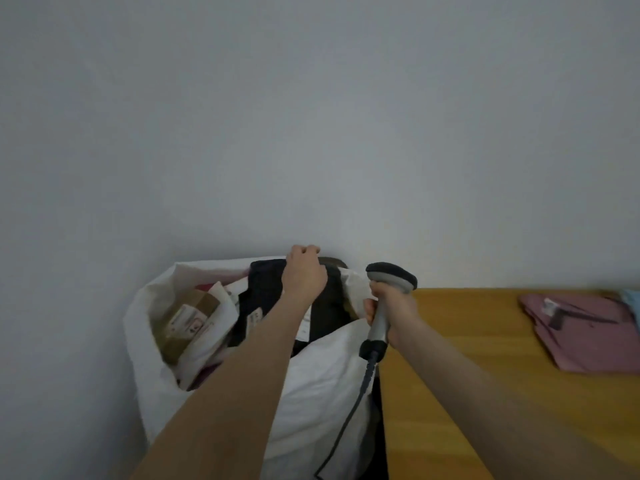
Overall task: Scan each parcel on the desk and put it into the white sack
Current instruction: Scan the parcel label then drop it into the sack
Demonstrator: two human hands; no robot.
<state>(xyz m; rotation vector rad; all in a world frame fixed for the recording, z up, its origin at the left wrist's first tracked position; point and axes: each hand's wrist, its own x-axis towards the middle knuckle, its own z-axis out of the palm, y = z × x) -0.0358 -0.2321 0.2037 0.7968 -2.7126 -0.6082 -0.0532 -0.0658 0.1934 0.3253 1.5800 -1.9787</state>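
Note:
The white sack stands open on the floor against the wall, left of the desk. Inside lie a brown box, white mailers and a black parcel with a white label. My left hand reaches over the sack and grips the far top edge of the black parcel with curled fingers. My right hand holds the grey barcode scanner by its handle at the desk's left corner, its black cable hanging down over the sack. A pink parcel lies on the desk at the right.
The wooden desk fills the lower right, its left edge right beside the sack. A light blue item shows at the right border behind the pink parcel. A plain grey wall rises behind everything.

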